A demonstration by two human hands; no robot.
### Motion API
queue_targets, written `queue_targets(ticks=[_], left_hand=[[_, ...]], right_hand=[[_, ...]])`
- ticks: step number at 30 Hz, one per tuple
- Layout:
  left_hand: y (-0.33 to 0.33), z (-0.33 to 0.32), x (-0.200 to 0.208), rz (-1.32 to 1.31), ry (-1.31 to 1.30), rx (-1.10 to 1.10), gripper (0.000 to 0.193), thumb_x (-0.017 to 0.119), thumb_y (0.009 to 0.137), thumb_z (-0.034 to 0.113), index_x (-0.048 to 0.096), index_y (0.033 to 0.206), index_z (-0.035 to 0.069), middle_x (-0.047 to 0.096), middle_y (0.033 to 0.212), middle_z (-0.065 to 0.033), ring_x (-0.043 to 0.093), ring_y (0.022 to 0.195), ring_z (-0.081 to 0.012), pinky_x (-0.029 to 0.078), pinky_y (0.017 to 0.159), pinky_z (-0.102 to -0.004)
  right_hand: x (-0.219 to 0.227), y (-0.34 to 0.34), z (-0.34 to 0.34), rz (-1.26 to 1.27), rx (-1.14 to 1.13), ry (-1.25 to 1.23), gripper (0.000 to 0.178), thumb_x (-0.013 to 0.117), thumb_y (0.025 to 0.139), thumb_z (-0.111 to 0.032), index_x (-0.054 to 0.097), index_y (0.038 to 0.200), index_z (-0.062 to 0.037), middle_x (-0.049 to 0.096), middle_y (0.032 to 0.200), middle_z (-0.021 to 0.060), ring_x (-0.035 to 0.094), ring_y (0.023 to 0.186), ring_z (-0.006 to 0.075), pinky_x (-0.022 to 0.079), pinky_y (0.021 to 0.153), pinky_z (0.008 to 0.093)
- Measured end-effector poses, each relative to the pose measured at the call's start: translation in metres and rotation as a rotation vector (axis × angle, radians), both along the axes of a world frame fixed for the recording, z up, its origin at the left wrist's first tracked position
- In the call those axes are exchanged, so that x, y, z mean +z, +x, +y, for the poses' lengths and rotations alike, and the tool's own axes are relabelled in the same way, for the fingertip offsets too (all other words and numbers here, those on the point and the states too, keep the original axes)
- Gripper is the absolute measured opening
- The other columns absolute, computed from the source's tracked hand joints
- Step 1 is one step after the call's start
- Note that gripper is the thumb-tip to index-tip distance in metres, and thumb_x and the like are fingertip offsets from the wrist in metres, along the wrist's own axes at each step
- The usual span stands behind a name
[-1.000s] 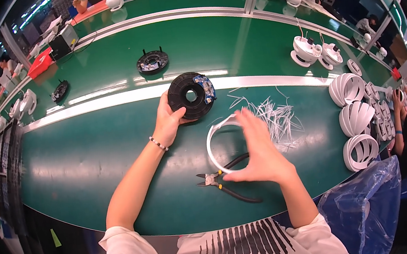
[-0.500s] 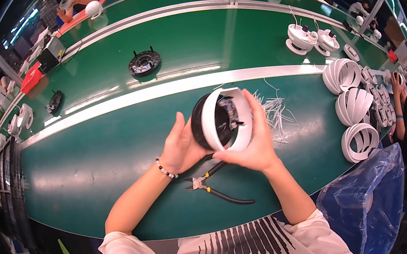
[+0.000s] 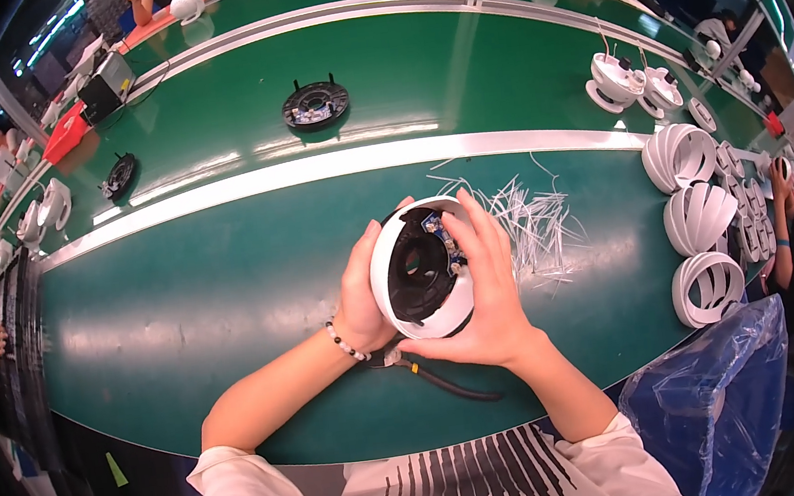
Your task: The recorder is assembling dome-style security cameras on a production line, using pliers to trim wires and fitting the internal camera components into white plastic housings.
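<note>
Both my hands hold a white round plastic shell (image 3: 382, 274) above the green bench, tilted so its inside shows. A black round base (image 3: 414, 290) with a blue circuit board sits within the shell. My left hand (image 3: 358, 297) is closed around the left side, its fingers mostly hidden behind. My right hand (image 3: 494, 305) grips the right side, thumb at the lower rim and fingers reaching over the board's edge. Below them lie wire cutters (image 3: 444, 382) with black and yellow handles, partly covered by my left wrist.
White wire scraps (image 3: 542, 227) are heaped right of my hands. White slatted shells (image 3: 705, 289) and smaller rings stand at the right edge, near a clear plastic bag (image 3: 713, 398). Beyond the metal rail, another black base (image 3: 316, 106) and white domed units (image 3: 615, 81) rest on the conveyor.
The black base now sits inside the white shell, with its face turned toward me. My left hand has closed around the shell, and my right fingers have moved over the board's edge.
</note>
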State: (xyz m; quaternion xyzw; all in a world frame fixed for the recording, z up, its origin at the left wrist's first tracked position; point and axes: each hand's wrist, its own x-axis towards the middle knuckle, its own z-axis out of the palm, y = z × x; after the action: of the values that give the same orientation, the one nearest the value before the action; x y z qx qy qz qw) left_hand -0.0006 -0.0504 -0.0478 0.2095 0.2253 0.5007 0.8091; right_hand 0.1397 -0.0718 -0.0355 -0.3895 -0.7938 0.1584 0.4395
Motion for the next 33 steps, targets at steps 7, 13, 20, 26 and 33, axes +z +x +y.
queue_targets(ticks=[7,13,20,26,33], left_hand=[[-0.018,0.005,-0.003,-0.055,0.001,-0.280,0.077,0.021,0.076,0.068,0.036,0.124,0.009,0.044,0.118,-0.0088,0.045,0.107,-0.0216,0.037,0.092,-0.0368],[-0.024,0.005,-0.012,0.076,0.049,-0.348,0.076,0.030,0.076,0.065,0.030,0.128,0.009,0.037,0.126,-0.0111,0.040,0.114,-0.0245,0.035,0.094,-0.0405],[0.003,-0.001,-0.010,-0.015,0.055,-0.217,0.046,0.049,0.074,0.018,0.040,0.116,0.001,0.048,0.111,-0.0122,0.050,0.099,-0.0226,0.039,0.089,-0.0355],[0.042,0.025,0.001,0.036,-0.039,-0.029,0.040,0.048,0.072,0.024,0.047,0.106,0.003,0.054,0.102,-0.0104,0.052,0.095,-0.0240,0.042,0.085,-0.0369],[0.064,0.058,0.034,0.057,-0.035,-0.247,0.052,0.034,0.083,0.046,0.043,0.115,0.006,0.053,0.109,-0.0110,0.055,0.094,-0.0235,0.048,0.077,-0.0408]], right_hand=[[0.007,0.002,0.007,-0.102,0.034,0.024,0.111,0.079,0.040,-0.038,0.021,0.127,-0.0025,0.024,0.126,0.0225,0.027,0.113,0.0414,0.024,0.092,0.0492],[0.009,0.007,0.006,-0.127,0.111,-0.081,0.113,0.078,0.038,-0.038,0.021,0.127,-0.0016,0.027,0.124,0.0193,0.031,0.112,0.0368,0.026,0.090,0.0464],[-0.007,0.006,0.001,-0.016,-0.235,-0.111,0.115,0.079,0.042,-0.041,0.015,0.128,0.0019,0.024,0.127,0.0236,0.027,0.116,0.0390,0.026,0.093,0.0459],[-0.022,0.025,0.018,0.039,-0.342,-0.037,0.110,0.075,0.050,-0.045,0.013,0.129,0.0020,0.019,0.131,0.0237,0.021,0.120,0.0417,0.018,0.098,0.0487],[-0.006,0.065,0.034,0.156,-0.229,0.308,0.048,0.065,0.052,0.001,0.059,0.098,-0.0118,0.047,0.117,0.0091,0.037,0.114,0.0332,0.023,0.097,0.0488]])
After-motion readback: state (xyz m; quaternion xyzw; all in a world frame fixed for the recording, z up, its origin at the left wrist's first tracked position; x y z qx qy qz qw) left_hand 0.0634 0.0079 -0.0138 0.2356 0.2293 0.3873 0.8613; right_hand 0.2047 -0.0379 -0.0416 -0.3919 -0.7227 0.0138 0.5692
